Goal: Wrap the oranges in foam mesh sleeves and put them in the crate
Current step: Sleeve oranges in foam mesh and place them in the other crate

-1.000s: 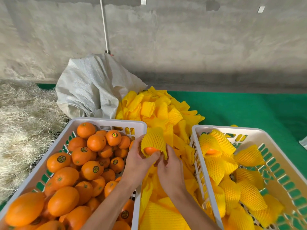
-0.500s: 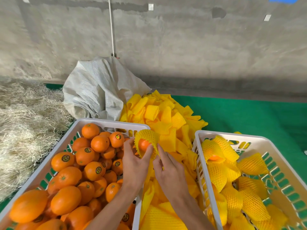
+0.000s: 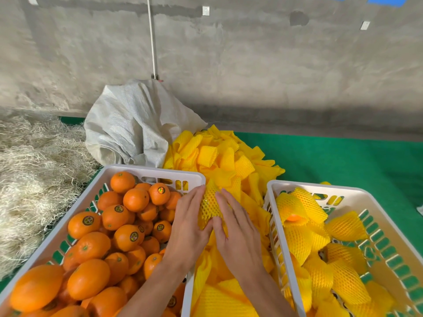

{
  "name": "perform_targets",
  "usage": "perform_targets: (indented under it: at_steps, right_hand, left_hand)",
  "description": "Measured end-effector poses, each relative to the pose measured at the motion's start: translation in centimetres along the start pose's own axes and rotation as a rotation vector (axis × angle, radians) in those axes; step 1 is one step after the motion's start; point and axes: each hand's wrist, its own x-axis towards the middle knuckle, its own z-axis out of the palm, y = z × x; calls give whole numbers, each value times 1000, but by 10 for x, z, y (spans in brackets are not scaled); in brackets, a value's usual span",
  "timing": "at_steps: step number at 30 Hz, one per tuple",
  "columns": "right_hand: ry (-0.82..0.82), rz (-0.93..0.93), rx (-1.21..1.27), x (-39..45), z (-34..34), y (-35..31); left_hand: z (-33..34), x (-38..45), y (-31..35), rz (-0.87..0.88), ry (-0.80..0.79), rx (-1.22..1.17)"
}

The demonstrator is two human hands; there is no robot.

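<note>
Oranges [image 3: 128,236], loose: one white crate [image 3: 155,173] at 8 o'clock, heaped full; several carry round dark-and-yellow stickers.

Orange in sleeve [image 3: 209,204], one: centre of view, between the two crates, over the sleeve pile. Yellow mesh covers it entirely on the visible side; fruit itself barely seen.

Left hand [image 3: 187,227]: fingers stretched along the left side of the sleeved orange, thumb under its near end, holding it.

Right hand [image 3: 238,234]: fingers laid along the right side of the same sleeved orange, thumb meeting the left thumb at its near end; holding it.

Wrapped oranges [image 3: 320,243], many: second white crate [image 3: 320,187] at 4 o'clock; one sleeve near the far left corner shows orange peel at its open end.

Empty sleeves [image 3: 224,161], yellow foam mesh, large pile: from 12 o'clock of the hands down to 6 o'clock, between the crates.

Sack [image 3: 132,126], white woven, crumpled: 11 o'clock, just behind the loose-orange crate.

Straw [image 3: 34,170], dry: 9 o'clock, far left.

Green mat [image 3: 343,161]: 2 o'clock, under crates and pile.

Wall [image 3: 251,65], bare concrete, with a thin white pipe [image 3: 152,37]: 12 o'clock.
</note>
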Motion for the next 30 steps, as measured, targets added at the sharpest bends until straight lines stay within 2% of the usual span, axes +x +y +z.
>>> perform_targets:
  at_steps: [5,11,15,18,21,23,30]
  right_hand:
    - [25,-91,-16,0,5,7]
    - [138,-220,-16,5,5,8]
    - [112,-256,8,8,3,4]
    - [78,-89,259,6,1,4]
    - [83,295,497,6,-3,5]
    - [53,453,589,7,-5,9]
    - [79,390,540,14,-9,27]
  left_hand:
    - [-2,0,6,41,-27,1]
    - [5,-2,11,-187,-23,-217]
    - [2,0,10,-269,-4,-331]
    - [1,2,8,-276,-54,-433]
    - [1,0,10,-259,-105,-497]
    - [0,-1,11,-202,-152,-488]
    - [-1,0,5,-114,-264,-383]
